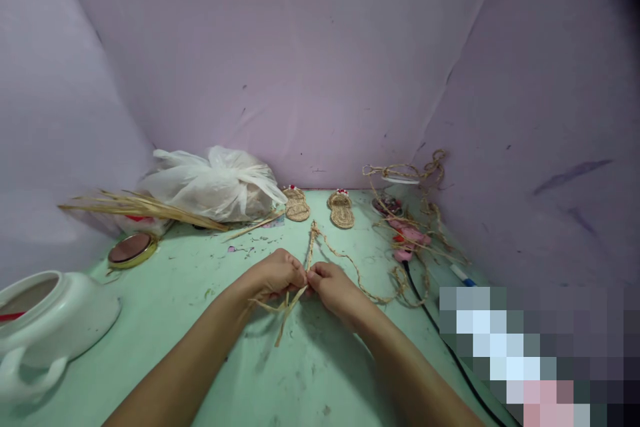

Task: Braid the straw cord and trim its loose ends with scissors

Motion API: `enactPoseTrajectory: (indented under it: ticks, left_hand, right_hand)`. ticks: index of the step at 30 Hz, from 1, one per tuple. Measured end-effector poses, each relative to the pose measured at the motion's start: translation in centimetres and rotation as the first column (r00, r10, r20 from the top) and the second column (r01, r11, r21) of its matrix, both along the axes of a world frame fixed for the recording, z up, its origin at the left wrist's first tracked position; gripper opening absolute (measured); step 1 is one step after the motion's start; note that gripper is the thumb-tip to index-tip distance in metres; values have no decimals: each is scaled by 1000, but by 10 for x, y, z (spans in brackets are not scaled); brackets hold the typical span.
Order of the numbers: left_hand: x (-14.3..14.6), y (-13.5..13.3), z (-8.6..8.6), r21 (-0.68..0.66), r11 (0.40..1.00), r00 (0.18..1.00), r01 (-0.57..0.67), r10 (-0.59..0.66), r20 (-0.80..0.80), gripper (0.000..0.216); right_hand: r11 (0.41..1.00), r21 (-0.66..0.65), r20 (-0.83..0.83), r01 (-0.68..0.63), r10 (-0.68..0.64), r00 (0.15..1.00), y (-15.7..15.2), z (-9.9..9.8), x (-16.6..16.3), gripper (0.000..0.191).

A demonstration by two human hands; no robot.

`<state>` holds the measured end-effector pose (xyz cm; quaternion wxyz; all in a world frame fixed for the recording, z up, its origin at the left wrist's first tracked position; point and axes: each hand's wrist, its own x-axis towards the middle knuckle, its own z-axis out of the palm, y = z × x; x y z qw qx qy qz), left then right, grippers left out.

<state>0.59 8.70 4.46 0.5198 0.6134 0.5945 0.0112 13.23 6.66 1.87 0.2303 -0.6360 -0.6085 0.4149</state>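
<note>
On pale green surface [165, 293], far left: white vessel [83, 303] with a looped handle, cut off by the frame edge, with red item [11, 316] partly visible inside. Next, near the back corner: gold-rimmed round tin [131, 249], then bundle of dry strips [145, 208] sticking out leftward in front of knotted white plastic bag [220, 180].

Center-left: left hand [280, 275], fingers curled in a tight pinch on near end of braid [311, 247]. Loose strips [283, 320] hanging out below, splayed toward the camera. Behind, near the back wall: first woven slipper [297, 205] with red-and-white trim.

Center: braid running straight away from the pinch along the middle, far tip just short of the slippers. Right hand [327, 283] just beside the left, thumb and fingers pinched on the same end, no visible gap. Farther back: second woven slipper [342, 213], well apart from the first.

Right: thin twisted cord [356, 271] trailing from near the braid's far tip into a tangle around pink object [413, 239]. Dish of dark bits [383, 205] behind. Then black cable [430, 313] running toward the camera; farthest right, white-and-blue marker [463, 275].
</note>
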Motion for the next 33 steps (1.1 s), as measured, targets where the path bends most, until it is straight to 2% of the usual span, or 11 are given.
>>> enactPoseTrajectory:
  ticks: [8, 12, 17, 20, 23, 28, 31, 33]
  left_hand:
    - [0, -1, 3, 14, 999, 995, 50, -49, -92, 24]
    - [-2, 0, 4, 67, 996, 988, 66, -55, -147, 23]
    - [-1, -6, 9, 265, 963, 973, 42, 20, -229, 18]
    - [7, -19, 18, 401, 916, 967, 30, 75, -244, 15]
    - [20, -36, 24, 464, 885, 970, 28, 88, -227, 13]
    - [30, -47, 23, 452, 892, 987, 24, 51, -153, 17]
    - [15, -33, 26, 368, 930, 997, -2, 32, -76, 15]
    - [2, -20, 28, 291, 954, 998, -64, 67, 0, 15]
  right_hand:
    - [990, -125, -281, -57, 20, 959, 4, -4, 13, 17]
    - [990, -138, -358, -14, -37, 933, 3, -3, 12, 8]
    - [973, -229, -426, 35, -132, 895, 1, -2, 7, 8]
    - [964, -266, -473, 16, -145, 869, -1, -1, 6, 6]
    - [960, -281, -516, 7, -157, 842, -2, 0, 7, 3]
    - [949, -314, -556, 6, -189, 809, -1, -4, 10, 9]
    - [950, -310, -580, -31, -163, 798, 0, -4, 12, 3]
    - [954, -293, -591, -63, -129, 797, 0, -3, 13, 4]
